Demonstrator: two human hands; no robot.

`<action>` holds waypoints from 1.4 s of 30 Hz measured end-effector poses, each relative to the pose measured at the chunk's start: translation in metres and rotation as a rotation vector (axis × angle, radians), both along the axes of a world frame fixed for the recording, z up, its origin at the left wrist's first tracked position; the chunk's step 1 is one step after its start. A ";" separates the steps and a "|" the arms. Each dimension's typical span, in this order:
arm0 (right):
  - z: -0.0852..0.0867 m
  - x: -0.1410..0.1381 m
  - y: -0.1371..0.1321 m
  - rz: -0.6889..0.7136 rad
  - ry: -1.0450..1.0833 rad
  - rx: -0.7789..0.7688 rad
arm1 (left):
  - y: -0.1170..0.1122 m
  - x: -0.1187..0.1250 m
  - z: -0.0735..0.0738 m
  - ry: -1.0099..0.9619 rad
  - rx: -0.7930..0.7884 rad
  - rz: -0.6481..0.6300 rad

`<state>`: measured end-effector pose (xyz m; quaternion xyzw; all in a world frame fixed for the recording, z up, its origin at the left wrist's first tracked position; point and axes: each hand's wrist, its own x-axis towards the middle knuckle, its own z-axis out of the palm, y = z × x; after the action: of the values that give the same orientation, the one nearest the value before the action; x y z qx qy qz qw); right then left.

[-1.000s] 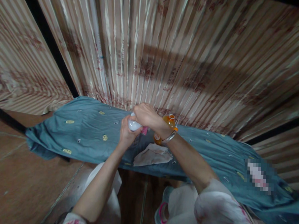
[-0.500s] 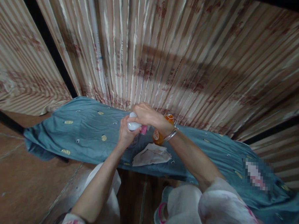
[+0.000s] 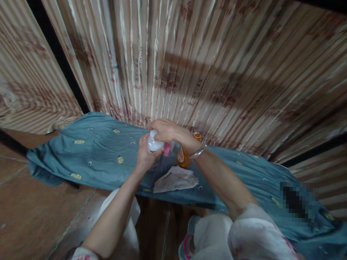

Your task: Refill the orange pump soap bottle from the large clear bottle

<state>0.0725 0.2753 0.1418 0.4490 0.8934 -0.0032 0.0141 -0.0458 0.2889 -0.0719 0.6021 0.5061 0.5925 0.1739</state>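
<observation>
My left hand is wrapped round the lower part of a small white bottle with a pink label, held above a teal embroidered cloth. My right hand is closed over the bottle's top, with a silver bangle on its wrist. Just behind that wrist stands an orange bottle, partly hidden. A crumpled pale cloth lies on the teal cloth below my hands.
A striped satin curtain hangs right behind the cloth-covered surface. A black frame bar runs down at the left. Brown tiled floor lies to the left and below. My knees in pale clothes are at the bottom.
Both hands stay on the white bottle. They have shifted slightly left and up; the orange bottle is more hidden behind my right wrist.
</observation>
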 end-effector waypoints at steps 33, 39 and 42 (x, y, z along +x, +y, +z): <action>-0.153 0.197 -0.090 -0.607 1.813 -0.168 | -0.003 -0.006 0.006 0.036 -0.022 0.001; -0.223 0.197 -0.082 -0.717 1.682 -0.269 | -0.003 -0.011 0.003 0.036 -0.013 -0.004; -0.241 0.182 -0.082 -0.686 1.575 -0.342 | -0.005 -0.012 0.004 0.039 -0.023 -0.010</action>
<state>0.2540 0.1929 -0.0989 0.5520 0.4463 -0.4504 -0.5415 -0.0583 0.2841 -0.0682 0.6141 0.5133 0.5737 0.1739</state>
